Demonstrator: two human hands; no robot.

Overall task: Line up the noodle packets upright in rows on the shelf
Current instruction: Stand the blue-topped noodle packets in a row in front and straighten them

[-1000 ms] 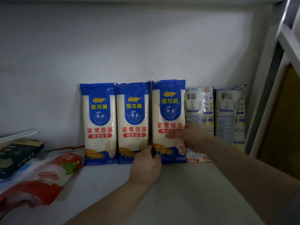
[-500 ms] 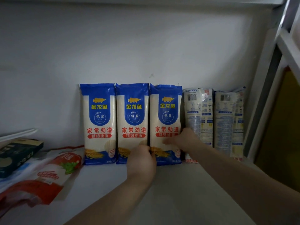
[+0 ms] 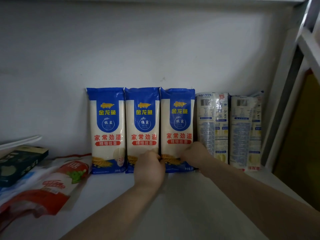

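While the third noodle packet (image 3: pixel 177 129) stood upright against the shelf's (image 3: pixel 181 205) back edge, its lower sides were pinched between the left hand (image 3: pixel 149 168) and right hand (image 3: pixel 194 154). Its glossy film was judged slippery, the straight noodles inside stiff yet brittle, so a low, two-sided hold suited it.

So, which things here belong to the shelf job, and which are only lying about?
Job:
- three blue-fronted noodle packets
- two back-facing noodle packets
- shelf
- left hand and right hand, both at the third blue packet

Lying about:
- red and white bag
- dark box
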